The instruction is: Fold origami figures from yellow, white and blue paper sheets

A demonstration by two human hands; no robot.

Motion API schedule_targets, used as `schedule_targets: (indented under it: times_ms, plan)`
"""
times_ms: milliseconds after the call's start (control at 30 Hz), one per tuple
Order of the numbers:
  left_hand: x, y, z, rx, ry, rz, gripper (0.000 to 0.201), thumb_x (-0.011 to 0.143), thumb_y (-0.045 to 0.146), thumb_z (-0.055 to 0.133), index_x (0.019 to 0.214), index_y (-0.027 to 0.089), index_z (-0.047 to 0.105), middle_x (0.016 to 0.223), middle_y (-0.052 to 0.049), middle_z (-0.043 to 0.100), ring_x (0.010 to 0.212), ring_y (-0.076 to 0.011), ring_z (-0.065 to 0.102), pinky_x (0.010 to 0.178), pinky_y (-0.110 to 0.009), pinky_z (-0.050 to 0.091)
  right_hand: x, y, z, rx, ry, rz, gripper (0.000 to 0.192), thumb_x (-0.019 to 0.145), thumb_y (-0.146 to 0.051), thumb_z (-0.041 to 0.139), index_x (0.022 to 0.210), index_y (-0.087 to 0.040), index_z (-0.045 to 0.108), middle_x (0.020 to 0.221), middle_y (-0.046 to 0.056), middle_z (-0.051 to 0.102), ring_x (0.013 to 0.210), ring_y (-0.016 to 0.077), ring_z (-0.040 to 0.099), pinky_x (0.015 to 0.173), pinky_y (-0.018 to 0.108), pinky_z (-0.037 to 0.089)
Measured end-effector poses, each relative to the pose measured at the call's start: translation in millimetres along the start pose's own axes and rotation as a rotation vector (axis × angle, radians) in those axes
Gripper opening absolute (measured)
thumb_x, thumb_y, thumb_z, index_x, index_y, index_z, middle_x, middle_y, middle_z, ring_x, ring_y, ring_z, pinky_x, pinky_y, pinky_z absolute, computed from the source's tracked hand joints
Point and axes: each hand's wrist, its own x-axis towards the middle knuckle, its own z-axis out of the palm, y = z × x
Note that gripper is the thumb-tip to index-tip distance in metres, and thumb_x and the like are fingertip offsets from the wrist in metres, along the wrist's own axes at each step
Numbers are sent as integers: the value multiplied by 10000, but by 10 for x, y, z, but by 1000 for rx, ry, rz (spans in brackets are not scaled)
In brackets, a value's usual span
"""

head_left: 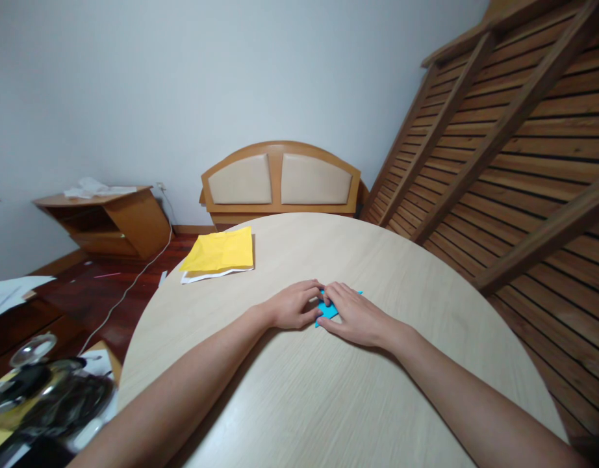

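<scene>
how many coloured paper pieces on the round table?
2: a blue paper pressed flat under the left hand and right hand, and a yellow paper at the table's far left edge. More may lie under it.

Small blue paper [327,310], folded, flat on table ctr, mostly hidden under both hands.

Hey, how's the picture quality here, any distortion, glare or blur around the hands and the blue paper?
Head view: strong wide-angle bending, the round table rim and wooden slats curve; light is soft and even, no glare, faint shadows under the forearms; left hand, right hand and blue paper are sharp; the dark clutter at lower left is blurred.
</scene>
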Motion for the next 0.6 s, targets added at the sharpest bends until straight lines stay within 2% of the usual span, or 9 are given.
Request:
schedule_targets:
  times_ms: [167, 333, 600]
  plan:
    - [-12, -16, 11, 5, -2, -21, 253, 894, 274, 549, 1128, 177, 554, 1287, -157, 590, 1246, -260, 537, 1114, -427, 406, 6, -17, 37, -35, 8, 13, 243, 897, -421, 587, 974, -209, 498, 1033, 96, 580, 986, 265, 536, 868, 401, 441]
    - [-32, -37, 16, 9, -1, -25, 252, 911, 306, 531, 1132, 187, 547, 1295, -156, 590, 1268, -265, 527, 1119, -436, 400, 0, 4, 45, -12, 4, -5, 317, 840, -437, 637, 1022, -208, 515, 1065, 99, 583, 1007, 277, 540, 901, 418, 437]
    - [-34, -52, 39, 16, 21, -48, 268, 885, 255, 531, 1142, 181, 550, 1278, -149, 604, 1251, -264, 538, 1125, -449, 397, 0, -13, 17, 14, -25, -10, 278, 857, -418, 634, 1011, -221, 511, 1083, 89, 582, 1035, 270, 535, 907, 408, 436]
